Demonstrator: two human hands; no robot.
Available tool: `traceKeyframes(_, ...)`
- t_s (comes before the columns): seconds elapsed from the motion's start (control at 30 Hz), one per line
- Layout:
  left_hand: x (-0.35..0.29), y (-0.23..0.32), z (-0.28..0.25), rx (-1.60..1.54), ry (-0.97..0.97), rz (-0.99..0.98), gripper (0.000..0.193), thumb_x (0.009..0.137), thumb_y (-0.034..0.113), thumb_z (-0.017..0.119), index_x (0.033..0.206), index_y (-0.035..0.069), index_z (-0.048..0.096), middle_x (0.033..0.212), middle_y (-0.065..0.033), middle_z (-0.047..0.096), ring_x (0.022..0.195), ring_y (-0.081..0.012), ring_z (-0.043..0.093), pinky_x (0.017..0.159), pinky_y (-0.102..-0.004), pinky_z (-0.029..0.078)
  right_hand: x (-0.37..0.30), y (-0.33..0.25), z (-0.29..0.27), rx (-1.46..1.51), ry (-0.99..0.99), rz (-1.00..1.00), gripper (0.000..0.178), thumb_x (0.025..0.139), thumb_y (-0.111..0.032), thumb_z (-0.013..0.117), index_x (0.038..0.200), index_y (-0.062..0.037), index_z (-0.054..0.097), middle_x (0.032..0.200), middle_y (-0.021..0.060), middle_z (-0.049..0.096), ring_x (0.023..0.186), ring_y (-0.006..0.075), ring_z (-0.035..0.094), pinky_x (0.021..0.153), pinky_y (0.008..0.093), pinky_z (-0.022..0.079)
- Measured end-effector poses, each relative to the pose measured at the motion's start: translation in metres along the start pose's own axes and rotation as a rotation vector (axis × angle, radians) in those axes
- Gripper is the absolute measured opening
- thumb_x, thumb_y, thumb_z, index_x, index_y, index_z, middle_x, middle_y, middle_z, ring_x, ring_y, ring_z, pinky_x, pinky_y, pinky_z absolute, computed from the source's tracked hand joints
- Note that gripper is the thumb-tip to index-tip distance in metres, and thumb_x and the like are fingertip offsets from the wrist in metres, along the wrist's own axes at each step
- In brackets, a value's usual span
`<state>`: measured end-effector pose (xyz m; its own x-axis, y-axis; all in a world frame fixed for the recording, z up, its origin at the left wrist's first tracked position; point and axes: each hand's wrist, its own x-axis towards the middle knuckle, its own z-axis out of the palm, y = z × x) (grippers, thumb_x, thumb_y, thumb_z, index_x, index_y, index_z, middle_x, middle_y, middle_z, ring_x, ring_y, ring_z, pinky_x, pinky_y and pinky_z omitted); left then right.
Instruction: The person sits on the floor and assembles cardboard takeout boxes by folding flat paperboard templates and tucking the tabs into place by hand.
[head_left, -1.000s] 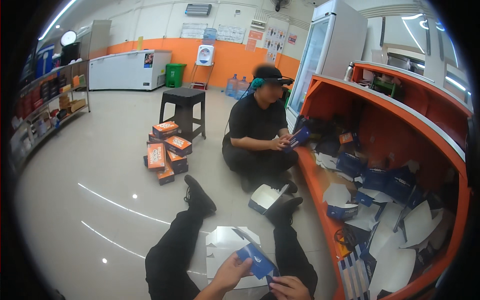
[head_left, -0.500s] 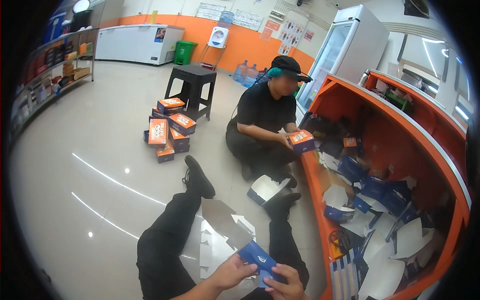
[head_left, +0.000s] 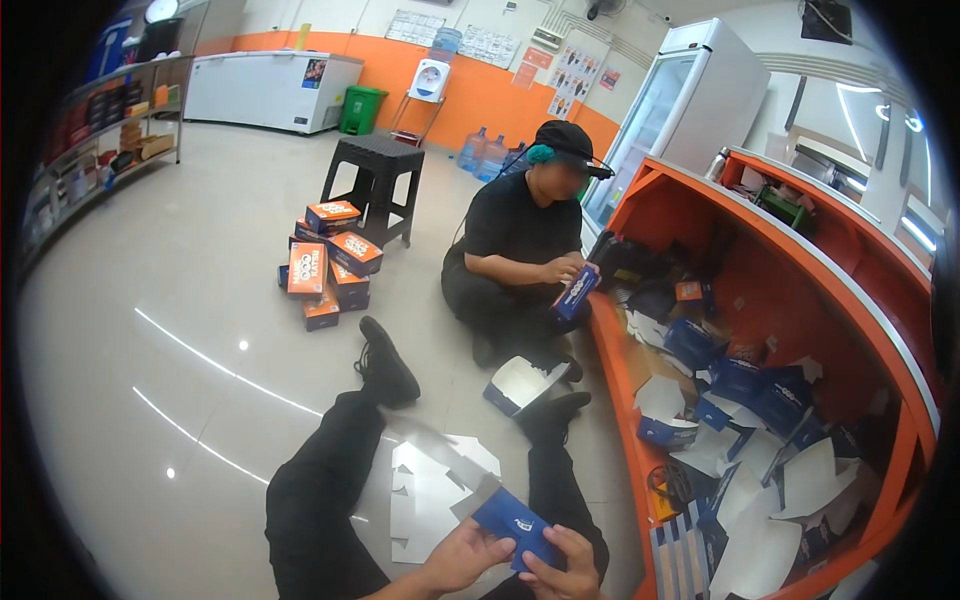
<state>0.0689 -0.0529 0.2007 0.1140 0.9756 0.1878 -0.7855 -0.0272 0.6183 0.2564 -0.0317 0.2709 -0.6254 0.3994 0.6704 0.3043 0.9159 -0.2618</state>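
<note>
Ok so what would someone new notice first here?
Most likely the orange counter on the right, its open interior heaped with blue-and-white cardboard boxes. Then the orange-and-blue box pile by the black plastic stool, left of centre. At bottom centre, the left hand and right hand hold a blue carton.

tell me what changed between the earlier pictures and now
The co-worker tipped the held box: orange top up half a second ago, blue side now showing. The right hand moved up the blue carton; the left hand still holds it. Stool and orange boxes stayed.
</note>
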Motion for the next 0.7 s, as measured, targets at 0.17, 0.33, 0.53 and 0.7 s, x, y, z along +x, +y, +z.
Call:
traceKeyframes(0.17, 0.001, -0.006, -0.001, 0.089, 0.001, 0.091, 0.044, 0.099, 0.002, 0.059, 0.140, 0.002, 0.043, 0.133, -0.0100, 0.055, 0.124, -0.0214, 0.055, 0.106, -0.0378, 0.046, 0.000, -0.002, 0.004, -0.026, 0.024, 0.019, 0.032, 0.079, -0.011, 0.079, 0.110, -0.0068, 0.076, 0.133, 0.0262, 0.057, 0.120, 0.0446, 0.056, 0.100, 0.0503, 0.047)
traceKeyframes(0.33, 0.002, -0.002, 0.006, 0.131, 0.032, 0.123, 0.043, 0.098, -0.001, 0.059, 0.138, 0.001, 0.045, 0.130, -0.0113, 0.057, 0.124, -0.0218, 0.056, 0.106, -0.0384, 0.047, 0.000, -0.007, 0.006, -0.048, 0.038, 0.043, 0.031, 0.079, -0.010, 0.079, 0.110, -0.0065, 0.076, 0.133, 0.0268, 0.057, 0.120, 0.0450, 0.056, 0.100, 0.0502, 0.047)
traceKeyframes(0.53, -0.003, -0.008, 0.006, 0.231, 0.108, 0.181, 0.044, 0.097, -0.004, 0.059, 0.138, -0.001, 0.044, 0.132, -0.0122, 0.056, 0.124, -0.0214, 0.056, 0.107, -0.0369, 0.046, -0.001, -0.014, 0.008, -0.101, 0.061, 0.023, 0.029, 0.082, -0.012, 0.078, 0.111, -0.0063, 0.075, 0.133, 0.0269, 0.057, 0.121, 0.0448, 0.056, 0.100, 0.0501, 0.047)
traceKeyframes(0.7, -0.007, -0.001, 0.013, 0.210, 0.080, 0.166, 0.047, 0.096, -0.002, 0.062, 0.139, -0.001, 0.044, 0.133, -0.0125, 0.056, 0.124, -0.0212, 0.056, 0.109, -0.0369, 0.043, 0.005, -0.021, 0.004, -0.095, 0.062, 0.062, 0.030, 0.084, -0.013, 0.078, 0.112, -0.0053, 0.075, 0.134, 0.0272, 0.056, 0.121, 0.0449, 0.056, 0.101, 0.0501, 0.047)
